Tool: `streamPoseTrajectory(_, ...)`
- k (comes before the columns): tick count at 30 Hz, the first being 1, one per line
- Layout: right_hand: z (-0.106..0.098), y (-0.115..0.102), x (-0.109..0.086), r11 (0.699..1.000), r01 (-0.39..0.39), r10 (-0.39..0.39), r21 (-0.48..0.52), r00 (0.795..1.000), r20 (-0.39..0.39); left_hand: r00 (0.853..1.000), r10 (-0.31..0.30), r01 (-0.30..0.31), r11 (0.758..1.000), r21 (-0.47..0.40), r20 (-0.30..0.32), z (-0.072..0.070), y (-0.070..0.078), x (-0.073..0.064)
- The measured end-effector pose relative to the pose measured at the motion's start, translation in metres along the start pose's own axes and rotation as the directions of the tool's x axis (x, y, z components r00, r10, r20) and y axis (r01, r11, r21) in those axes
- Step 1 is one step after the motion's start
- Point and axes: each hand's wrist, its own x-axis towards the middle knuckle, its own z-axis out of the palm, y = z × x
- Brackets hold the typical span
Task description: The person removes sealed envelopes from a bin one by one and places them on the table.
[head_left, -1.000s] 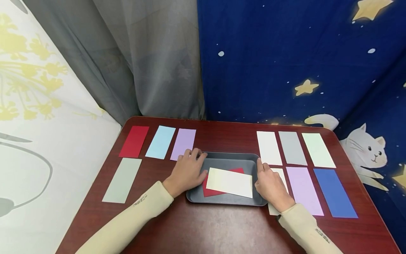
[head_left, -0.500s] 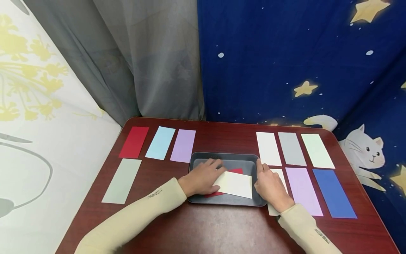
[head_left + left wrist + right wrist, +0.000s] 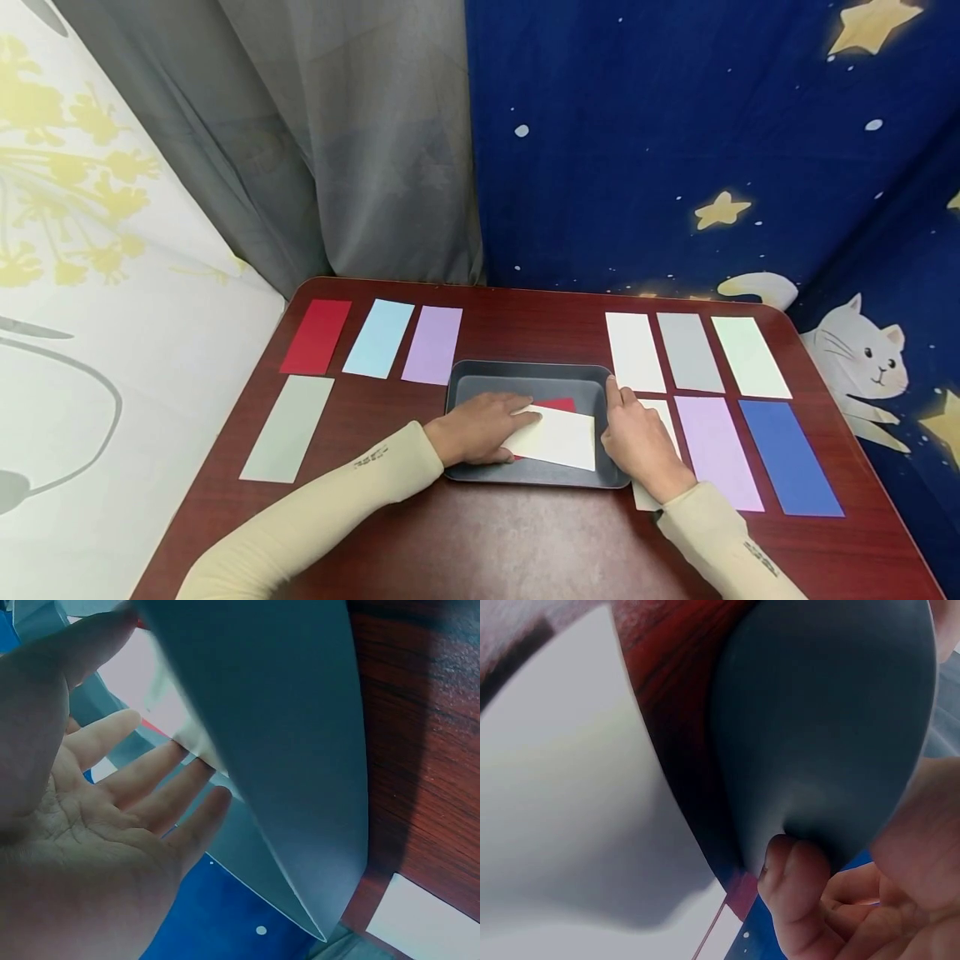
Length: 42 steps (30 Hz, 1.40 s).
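Observation:
A dark grey rectangular tray stands on the table, with a pale cream card lying across a red card inside it. My left hand reaches over the tray's left rim to the left end of the cream card, covering that end and part of the red card. Its fingers are extended near the card in the left wrist view. At the tray's right wall, my right hand grips the rim, with curled fingers against the outer side in the right wrist view.
Left of the tray lie red, light blue, purple and grey-green cards. On the right are white, grey, pale green, lilac and blue cards. Another off-white card is partly under my right hand.
My left hand has moved right from the tray's left rim into the tray, then slightly down over the cream card's left end. The right hand keeps its place on the rim.

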Motion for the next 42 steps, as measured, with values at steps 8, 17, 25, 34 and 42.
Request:
streamPoseTrajectory(8, 0.001, 0.000, 0.000, 1.000, -0.006, 0.006, 0.010, 1.000, 0.008, 0.999, 0.012, -0.012, 1.000, 0.009, -0.037, 0.003, -0.001, -0.002)
streamPoseTrajectory(17, 0.001, -0.001, 0.000, 1.000, -0.016, 0.016, 0.016, 1.000, 0.011, 0.997, 0.010, -0.009, 1.000, 0.011, -0.082, 0.003, -0.004, -0.002)
streamPoseTrajectory(25, 0.001, -0.001, 0.000, 1.000, -0.002, 0.002, 0.003, 1.000, 0.002, 0.993, 0.007, -0.008, 1.000, -0.011, -0.115, 0.000, -0.010, -0.005)
streamPoseTrajectory(34, 0.001, 0.000, 0.000, 1.000, 0.009, -0.009, -0.008, 1.000, -0.015, 0.989, -0.045, 0.036, 0.997, -0.070, -0.142, -0.003, -0.018, -0.017)
streamPoseTrajectory(42, 0.001, 0.001, 0.000, 1.000, 0.021, -0.021, -0.006, 0.999, -0.028, 0.971, -0.059, 0.033, 0.993, -0.114, -0.232, -0.005, -0.029, -0.028)
